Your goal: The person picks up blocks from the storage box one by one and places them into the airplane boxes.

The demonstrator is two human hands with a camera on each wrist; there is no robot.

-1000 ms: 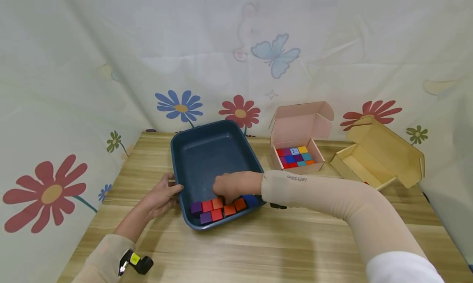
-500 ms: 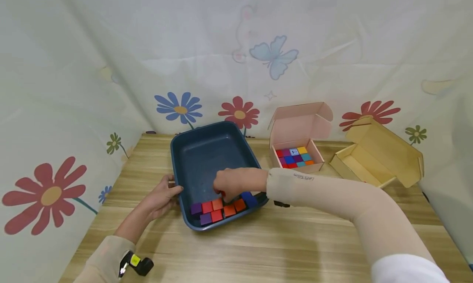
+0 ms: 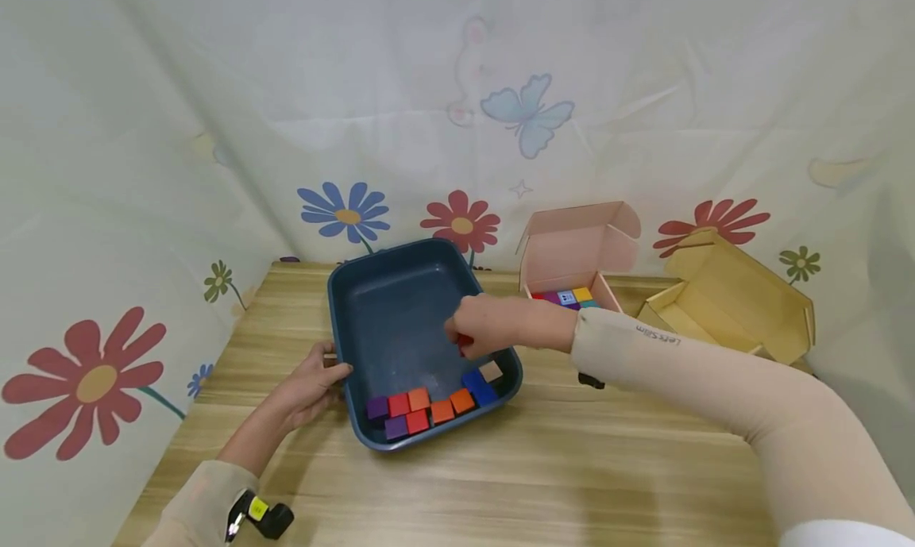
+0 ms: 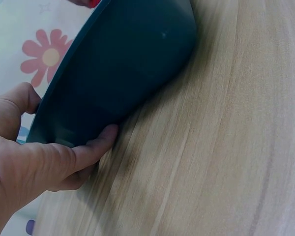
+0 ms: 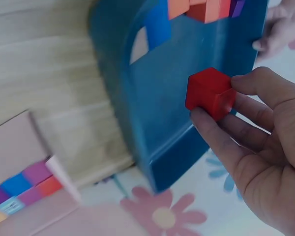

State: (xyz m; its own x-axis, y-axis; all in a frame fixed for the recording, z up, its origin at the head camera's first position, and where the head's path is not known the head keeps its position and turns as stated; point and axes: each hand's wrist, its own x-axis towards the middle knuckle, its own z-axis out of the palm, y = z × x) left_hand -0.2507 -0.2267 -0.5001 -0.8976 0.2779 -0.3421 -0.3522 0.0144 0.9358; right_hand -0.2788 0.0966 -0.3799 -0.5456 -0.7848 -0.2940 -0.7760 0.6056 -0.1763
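My right hand [image 3: 486, 326] is above the right part of a dark blue tray [image 3: 393, 317]. Between its thumb and fingers it pinches a red cube [image 5: 210, 93], lifted off the tray floor. My left hand [image 3: 313, 387] grips the tray's left side, its thumb at the rim and its fingers against the outer wall [image 4: 88, 93]. Along the near end of the tray lie purple [image 3: 377, 407], red [image 3: 418, 421], orange [image 3: 462, 401] and blue cubes [image 3: 480, 387], with a pale wood-coloured block [image 3: 491, 371] at the right.
A pink cardboard box [image 3: 582, 249] stands with its lid up at the back right, holding rows of coloured cubes [image 3: 567, 298]. To its right is a yellow cardboard box [image 3: 743, 293] with its lid up, partly hidden by my right sleeve. A flowered cloth [image 3: 400, 118] hangs behind the wooden table [image 3: 500, 483].
My right hand has risen from the cubes and moved right with the red cube, uncovering the blue cubes and the pale block. The right forearm now overlaps the pink box. The left hand stays put.
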